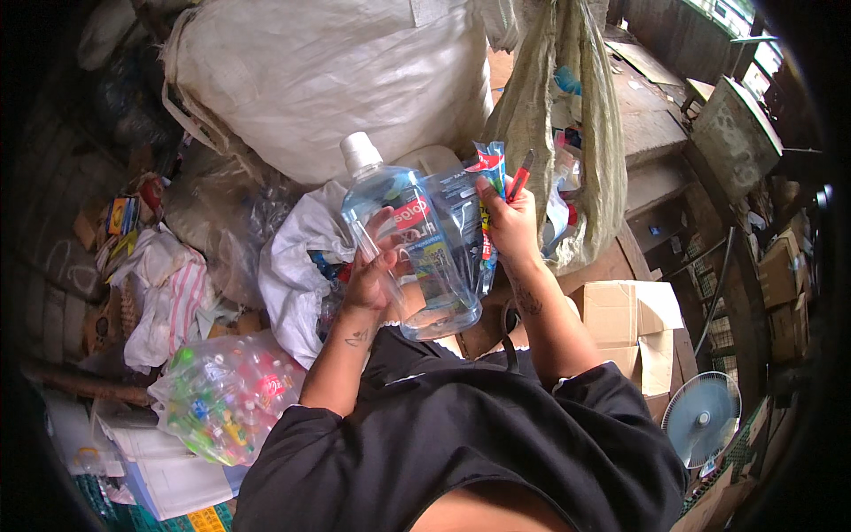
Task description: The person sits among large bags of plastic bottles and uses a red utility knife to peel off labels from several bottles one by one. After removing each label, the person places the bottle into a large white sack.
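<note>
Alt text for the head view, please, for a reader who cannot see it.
The left hand holds a clear plastic bottle with a white cap, while the right hand peels its label, gripping a red cutter. Sacks and a bag of bottle caps surround them.

Clear plastic bottle (417, 257), bluish tint, white cap, label with red patch and blue-yellow print. Peeled label strip (490, 191) in the right hand (510, 226): blue, red, yellow, white. Cutter (519, 176) red with black tip. Left hand (372, 275) has a dark tattoo at the wrist; right forearm tattooed dark too. Shirt (461, 443) black with thin white line. Big sack (328, 75) white; hanging sack (567, 115) dull olive-green. Bag of caps (226, 399) clear, caps green, red, yellow, blue. Cloth (168, 297) white with pink stripes. Cardboard boxes (634, 328) tan. Fan (702, 418) pale blue-grey.
</note>
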`<control>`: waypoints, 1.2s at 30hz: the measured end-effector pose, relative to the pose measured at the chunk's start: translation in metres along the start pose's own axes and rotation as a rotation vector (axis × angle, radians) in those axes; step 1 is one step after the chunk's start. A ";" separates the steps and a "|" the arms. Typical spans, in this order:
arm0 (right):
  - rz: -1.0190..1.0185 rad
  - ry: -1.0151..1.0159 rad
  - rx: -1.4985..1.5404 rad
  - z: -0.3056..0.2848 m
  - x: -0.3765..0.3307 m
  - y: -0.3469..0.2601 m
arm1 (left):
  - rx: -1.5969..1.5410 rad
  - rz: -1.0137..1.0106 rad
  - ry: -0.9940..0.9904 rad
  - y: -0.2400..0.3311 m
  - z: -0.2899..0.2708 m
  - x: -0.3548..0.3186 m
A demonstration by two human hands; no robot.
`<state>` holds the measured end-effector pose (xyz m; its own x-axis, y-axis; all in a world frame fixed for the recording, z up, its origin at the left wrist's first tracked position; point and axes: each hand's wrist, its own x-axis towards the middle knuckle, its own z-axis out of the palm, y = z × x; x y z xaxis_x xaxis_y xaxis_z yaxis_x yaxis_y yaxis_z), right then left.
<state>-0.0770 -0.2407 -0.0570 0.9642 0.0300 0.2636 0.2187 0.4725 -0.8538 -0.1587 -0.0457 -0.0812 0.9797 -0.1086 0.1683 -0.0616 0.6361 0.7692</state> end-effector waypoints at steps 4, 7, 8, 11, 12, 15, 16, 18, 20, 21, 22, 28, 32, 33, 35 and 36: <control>0.096 0.203 0.075 -0.018 0.012 -0.018 | 0.025 0.060 -0.133 0.012 -0.001 -0.001; 0.208 0.117 0.035 -0.024 0.001 -0.009 | -0.065 -0.072 -0.265 0.013 -0.018 0.005; 0.323 0.053 -0.024 -0.024 -0.009 -0.006 | -0.103 -0.119 -0.284 0.008 -0.020 0.011; 0.241 -0.149 0.245 0.016 -0.036 0.005 | 0.034 -0.275 -0.210 -0.020 -0.022 0.025; 0.192 -0.177 0.276 0.017 -0.035 0.008 | 0.109 -0.238 -0.163 -0.027 -0.026 0.024; 0.138 -0.237 0.122 0.011 -0.029 0.012 | 0.107 -0.207 -0.045 -0.039 -0.015 0.023; 0.108 -0.264 0.093 0.009 -0.032 0.015 | 0.114 -0.190 -0.103 -0.042 -0.011 0.020; 0.142 -0.243 0.059 -0.001 -0.033 0.016 | 0.126 -0.153 -0.216 -0.044 -0.002 0.017; 0.083 -0.164 -0.014 -0.009 -0.022 0.011 | 0.055 -0.320 -0.212 -0.032 0.012 0.010; -0.020 -0.063 -0.168 -0.016 -0.014 0.001 | -0.042 -0.339 -0.237 -0.030 0.018 0.007; -0.055 0.029 -0.277 -0.031 -0.002 -0.001 | -0.137 -0.357 -0.262 -0.028 0.022 0.005; -0.199 0.306 -0.304 -0.070 0.035 -0.032 | -0.688 -0.341 -0.504 -0.018 -0.008 0.008; -0.159 0.279 -0.392 -0.104 0.044 -0.018 | -0.785 -0.350 -0.570 -0.012 -0.006 0.011; -0.125 0.300 -0.394 -0.111 0.044 -0.012 | -0.792 -0.320 -0.598 -0.008 -0.004 0.012; -0.049 0.339 -0.395 -0.118 0.038 -0.003 | -0.804 -0.259 -0.647 0.002 -0.002 0.017; 0.044 0.276 -0.308 -0.120 0.027 0.002 | -0.783 -0.217 -0.617 0.008 -0.002 0.019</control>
<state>-0.0325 -0.3452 -0.1054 0.9684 -0.2132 0.1295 0.1710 0.1891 -0.9670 -0.1401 -0.0409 -0.0731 0.6721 -0.5153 0.5317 0.4646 0.8526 0.2391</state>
